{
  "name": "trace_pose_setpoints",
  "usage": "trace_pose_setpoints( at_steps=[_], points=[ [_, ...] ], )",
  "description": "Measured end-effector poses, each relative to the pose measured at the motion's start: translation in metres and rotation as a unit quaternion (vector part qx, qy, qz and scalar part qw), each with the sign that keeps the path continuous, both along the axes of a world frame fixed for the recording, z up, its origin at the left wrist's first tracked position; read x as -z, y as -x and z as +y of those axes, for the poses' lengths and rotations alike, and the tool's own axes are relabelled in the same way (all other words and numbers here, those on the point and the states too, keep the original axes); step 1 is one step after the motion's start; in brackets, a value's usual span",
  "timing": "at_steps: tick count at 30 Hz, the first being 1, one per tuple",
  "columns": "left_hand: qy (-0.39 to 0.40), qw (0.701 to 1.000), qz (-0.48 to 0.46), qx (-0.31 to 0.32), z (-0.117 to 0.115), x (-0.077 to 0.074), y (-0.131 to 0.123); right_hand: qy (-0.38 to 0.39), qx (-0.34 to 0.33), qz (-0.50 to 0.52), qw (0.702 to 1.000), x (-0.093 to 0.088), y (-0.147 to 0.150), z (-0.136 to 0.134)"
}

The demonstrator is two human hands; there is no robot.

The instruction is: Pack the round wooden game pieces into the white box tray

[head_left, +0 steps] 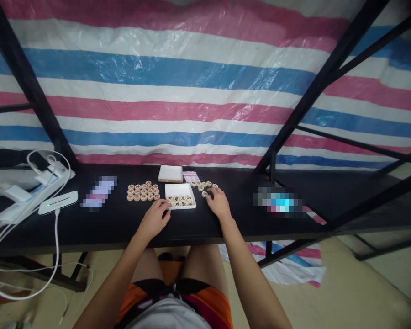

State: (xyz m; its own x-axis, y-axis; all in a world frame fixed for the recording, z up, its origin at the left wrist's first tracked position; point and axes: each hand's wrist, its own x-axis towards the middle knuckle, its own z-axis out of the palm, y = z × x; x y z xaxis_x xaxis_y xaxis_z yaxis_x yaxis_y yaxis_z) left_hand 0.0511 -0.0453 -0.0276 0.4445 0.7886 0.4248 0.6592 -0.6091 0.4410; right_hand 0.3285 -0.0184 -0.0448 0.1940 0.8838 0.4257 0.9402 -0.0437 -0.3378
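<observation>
In the middle of the black desk lies an open white box (191, 205) with rows of dark-marked Chinese chess pieces (182, 199) in its front part. My left hand (155, 217) is at the box's front left corner, its fingers curled against the edge. To the right of the box, my right hand (219, 203) hovers low over loose Chinese chess pieces (201, 188), fingers apart. Its thumb and fingertips are beside one round piece (204, 194). Left of the box, red-marked Chinese chess pieces (143, 192) stand together in rows.
Behind the box sit a white box lid (170, 173) and a pink-and-white paper (192, 177). A power strip (27, 196) with cables and a white device (58, 202) occupy the left side. Blurred items lie at both sides. Black metal posts (304, 98) and striped sheeting (171, 73) stand behind.
</observation>
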Motion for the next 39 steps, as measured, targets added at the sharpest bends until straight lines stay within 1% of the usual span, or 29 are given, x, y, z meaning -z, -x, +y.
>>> trace_pose_setpoints(
  at_steps=[3,7,9,11,14,17,19,21,26,31,34,36,39],
  points=[
    [-0.003,1.0,-0.006,-0.001,0.001,0.002,0.0,0.029,-0.045,-0.009,0.999,-0.002,0.006,-0.002],
    [-0.008,1.0,-0.015,0.002,0.002,0.005,0.0,0.022,-0.071,-0.004,0.997,-0.001,0.009,-0.002],
    [-0.007,1.0,-0.013,0.003,0.002,0.005,0.0,-0.009,-0.077,0.017,0.997,-0.001,0.013,-0.002],
    [-0.004,1.0,-0.012,0.004,0.001,0.005,0.0,-0.055,-0.092,0.04,0.993,-0.004,0.021,-0.001],
    [-0.005,1.0,-0.017,0.002,0.001,0.003,0.0,-0.099,-0.15,0.059,0.982,-0.011,0.038,0.001],
    [-0.005,1.0,-0.018,0.002,0.001,0.003,0.0,-0.076,-0.205,0.064,0.974,-0.014,0.05,0.005],
    [-0.004,1.0,-0.015,0.004,0.002,0.004,0.0,-0.048,-0.223,0.068,0.971,-0.013,0.052,0.008],
    [-0.004,1.0,-0.012,0.004,0.002,0.004,0.0,-0.037,-0.225,0.072,0.971,-0.011,0.051,0.009],
    [-0.005,1.0,-0.013,0.005,0.002,0.003,0.0,-0.058,-0.213,0.073,0.973,-0.007,0.048,0.007],
    [-0.011,1.0,-0.007,0.004,0.002,0.004,0.0,-0.056,-0.207,0.133,0.968,-0.005,0.048,0.009],
    [-0.007,1.0,-0.003,0.005,0.002,0.005,0.0,-0.051,-0.199,0.15,0.967,-0.003,0.049,0.012],
    [-0.003,1.0,-0.003,0.004,0.002,0.005,0.0,-0.049,-0.199,0.144,0.968,-0.002,0.05,0.013],
    [-0.003,1.0,-0.005,0.008,0.003,0.004,0.0,-0.053,-0.205,0.107,0.972,-0.003,0.049,0.011]
  ],
)
